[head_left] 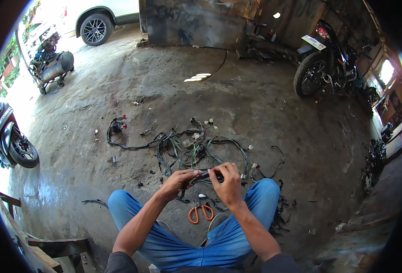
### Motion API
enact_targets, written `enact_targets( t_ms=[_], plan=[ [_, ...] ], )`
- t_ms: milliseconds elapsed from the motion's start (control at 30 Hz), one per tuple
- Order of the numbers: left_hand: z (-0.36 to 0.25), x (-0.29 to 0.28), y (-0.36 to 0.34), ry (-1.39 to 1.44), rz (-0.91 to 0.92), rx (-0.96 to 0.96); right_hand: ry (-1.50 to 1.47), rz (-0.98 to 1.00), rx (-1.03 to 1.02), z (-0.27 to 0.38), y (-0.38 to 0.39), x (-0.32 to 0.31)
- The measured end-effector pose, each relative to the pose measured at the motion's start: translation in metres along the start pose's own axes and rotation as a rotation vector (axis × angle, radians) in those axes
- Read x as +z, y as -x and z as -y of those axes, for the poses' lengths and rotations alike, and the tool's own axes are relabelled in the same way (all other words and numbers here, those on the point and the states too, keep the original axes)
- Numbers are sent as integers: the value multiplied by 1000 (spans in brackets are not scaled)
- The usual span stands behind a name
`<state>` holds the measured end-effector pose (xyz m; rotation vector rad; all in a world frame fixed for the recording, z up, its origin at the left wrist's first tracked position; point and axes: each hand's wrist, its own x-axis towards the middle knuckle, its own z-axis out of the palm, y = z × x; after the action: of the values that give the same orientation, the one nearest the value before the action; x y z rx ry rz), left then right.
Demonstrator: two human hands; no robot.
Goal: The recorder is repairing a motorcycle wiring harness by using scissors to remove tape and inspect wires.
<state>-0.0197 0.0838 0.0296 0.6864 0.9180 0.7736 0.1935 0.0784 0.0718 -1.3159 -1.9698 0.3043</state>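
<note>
Both hands meet over a wiring harness [204, 174], at a dark, black-covered stretch of it. My left hand [179, 183] pinches this stretch from one side. Fingers and thumb of my right hand [228, 183] close on its other end. Beyond them the tangled wires [176, 142] of the harness spread over the floor, with loops of black and green cable and several pale connectors. At the far left end of the tangle lies a dark part with red tips [118, 126]. Scissors with orange handles [201, 214] lie between my legs, their blades partly hidden among black scraps.
Black scraps [280, 218] lie beside my right knee. A motorcycle [319, 68] stands at the far right, another [14, 141] at the left. An air compressor [55, 66] and a white car [105, 18] are farther back. A wooden bench [57, 247] is at the lower left.
</note>
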Motion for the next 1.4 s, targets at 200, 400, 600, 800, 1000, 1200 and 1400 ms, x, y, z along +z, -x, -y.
enact_targets(
  t_ms=[200,400,600,800,1000,1200,1400],
  plan=[
    [5,-4,-4,-56,-45,-105,-222,117,62,-14,15,8],
    [-16,-4,5,-38,-15,-154,-329,189,106,-12,13,3],
    [-7,-21,2,98,101,-170,-433,115,31,-9,7,3],
    [-5,-2,2,61,7,-36,-365,98,34,-4,5,10],
    [-6,1,-1,233,-41,132,-194,-55,6,-7,-2,25],
    [-7,-5,-5,406,151,257,-146,-200,19,-22,-8,29],
    [-17,-30,-1,559,46,435,-203,-243,87,-25,-8,25]
  ],
)
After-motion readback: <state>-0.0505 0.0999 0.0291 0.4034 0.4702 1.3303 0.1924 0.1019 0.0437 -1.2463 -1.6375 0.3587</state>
